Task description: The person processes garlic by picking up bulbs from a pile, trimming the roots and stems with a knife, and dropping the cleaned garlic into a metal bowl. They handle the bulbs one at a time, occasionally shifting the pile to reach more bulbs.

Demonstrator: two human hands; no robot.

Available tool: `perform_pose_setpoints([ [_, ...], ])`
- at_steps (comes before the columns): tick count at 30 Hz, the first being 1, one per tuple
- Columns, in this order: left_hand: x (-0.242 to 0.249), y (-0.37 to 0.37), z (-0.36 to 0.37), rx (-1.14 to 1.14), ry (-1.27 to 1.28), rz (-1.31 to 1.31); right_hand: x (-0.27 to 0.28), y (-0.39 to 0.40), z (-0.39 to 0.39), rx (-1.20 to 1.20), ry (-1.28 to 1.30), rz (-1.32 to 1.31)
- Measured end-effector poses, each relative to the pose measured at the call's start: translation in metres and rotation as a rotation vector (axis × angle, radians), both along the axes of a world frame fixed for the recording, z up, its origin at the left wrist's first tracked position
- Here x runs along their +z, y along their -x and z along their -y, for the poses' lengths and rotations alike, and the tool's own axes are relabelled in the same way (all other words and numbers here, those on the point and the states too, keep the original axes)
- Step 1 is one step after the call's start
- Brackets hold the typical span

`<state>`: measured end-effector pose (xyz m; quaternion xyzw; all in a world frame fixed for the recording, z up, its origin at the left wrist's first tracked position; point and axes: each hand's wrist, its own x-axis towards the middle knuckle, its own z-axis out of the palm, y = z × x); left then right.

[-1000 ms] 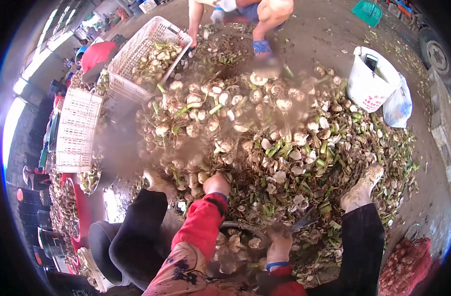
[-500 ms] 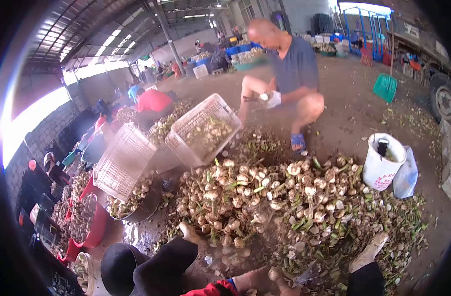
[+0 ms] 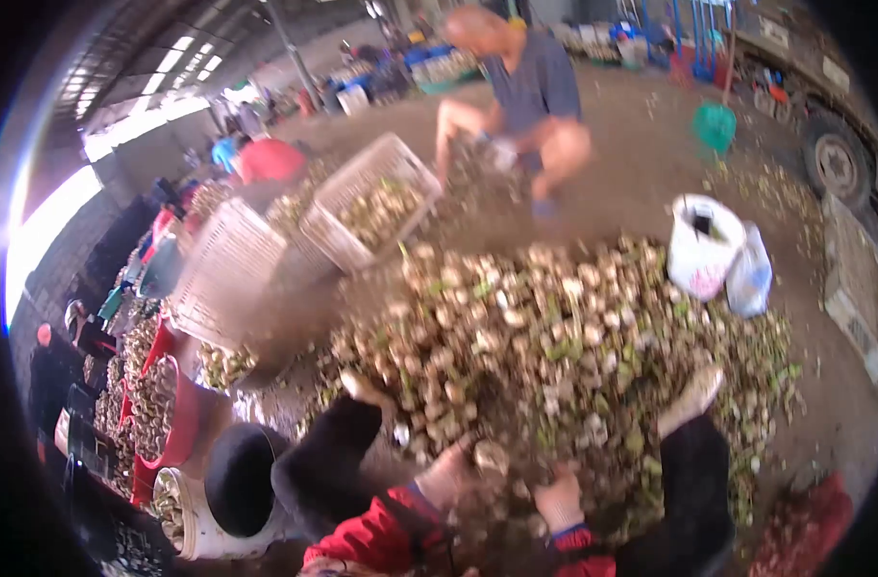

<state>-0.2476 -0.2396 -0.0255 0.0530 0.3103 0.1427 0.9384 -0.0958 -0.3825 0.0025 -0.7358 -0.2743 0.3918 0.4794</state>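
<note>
My left hand point(image 3: 446, 477), in a red sleeve, is low in the middle of the head view. Its fingers are closed on a garlic bulb point(image 3: 491, 457) whose pale face shows. My right hand point(image 3: 560, 500) is just to the right, apart from the bulb, with its fingers curled together. Blur hides whatever it may hold. In front of both hands spreads a heap of garlic bulbs point(image 3: 516, 313), with cut stems and leaf scraps point(image 3: 641, 413) between my legs.
A white bucket point(image 3: 705, 252) and a plastic bag point(image 3: 749, 274) stand beyond the heap at right. One pale crate point(image 3: 229, 264) and another crate point(image 3: 376, 154) are at left, near red tubs point(image 3: 186, 409). A person point(image 3: 535, 91) squats opposite. A black-topped bucket point(image 3: 242, 481) is beside my left leg.
The view has tilted down, so the heap sits higher and more of my arms shows. My hands have come further into view and are now apart, with the bulb at my left hand.
</note>
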Motion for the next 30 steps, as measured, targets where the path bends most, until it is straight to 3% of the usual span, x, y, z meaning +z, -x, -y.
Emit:
perform_pose_setpoints([
  [1, 0.009, -0.001, 0.000, -0.002, 0.065, -0.138, -0.028, 0.007, 0.005, 0.029, -0.063, 0.369],
  [2, 0.011, 0.001, -0.002, -0.019, 0.260, -0.048, -0.029, 0.011, 0.007, 0.086, -0.141, 0.391],
  [3, -0.002, 0.011, -0.001, -0.012, 0.290, -0.072, -0.031, 0.016, 0.007, 0.173, -0.212, 0.491],
  [5, 0.019, 0.014, 0.009, -0.058, 0.169, -0.144, -0.026, 0.024, 0.008, 0.277, -0.166, 0.509],
  [9, 0.055, 0.012, 0.034, -0.021, -0.384, -0.255, -0.002, 0.034, 0.000, 0.389, -0.034, 0.569],
  [13, 0.027, 0.023, 0.031, 0.040, -0.036, -0.050, 0.011, 0.033, -0.003, 0.496, 0.090, 0.614],
  [15, 0.002, 0.039, 0.033, -0.096, -0.324, -0.189, -0.014, 0.037, -0.004, 0.471, 0.087, 0.570],
  [18, 0.060, 0.020, 0.057, -0.137, -0.694, -0.300, -0.021, 0.033, -0.001, 0.430, 0.004, 0.535],
  [20, 0.035, 0.021, 0.052, -0.032, -0.451, -0.219, -0.022, 0.030, -0.002, 0.442, -0.009, 0.531],
  [21, 0.049, 0.010, 0.052, 0.061, -0.158, -0.150, -0.026, 0.029, 0.000, 0.372, 0.006, 0.496],
  [23, 0.059, 0.004, 0.063, 0.059, -0.349, -0.252, -0.049, 0.031, 0.003, 0.237, 0.030, 0.421],
  [24, 0.075, 0.002, 0.064, 0.025, -0.186, -0.118, -0.093, 0.019, 0.003, 0.097, 0.421, 0.160],
  [25, 0.092, -0.001, 0.064, -0.021, -0.019, -0.006, -0.145, 0.004, 0.012, -0.002, 0.374, 0.035],
  [26, 0.080, 0.003, 0.063, 0.116, 0.010, 0.028, -0.195, -0.010, 0.021, -0.106, 0.323, -0.085],
  [27, 0.067, 0.014, 0.059, 0.137, -0.247, -0.132, -0.183, -0.004, 0.009, -0.135, 0.254, -0.026],
  [30, -0.014, 0.054, 0.024, 0.043, -0.715, -0.121, -0.095, 0.000, -0.001, -0.275, 0.092, 0.177],
])
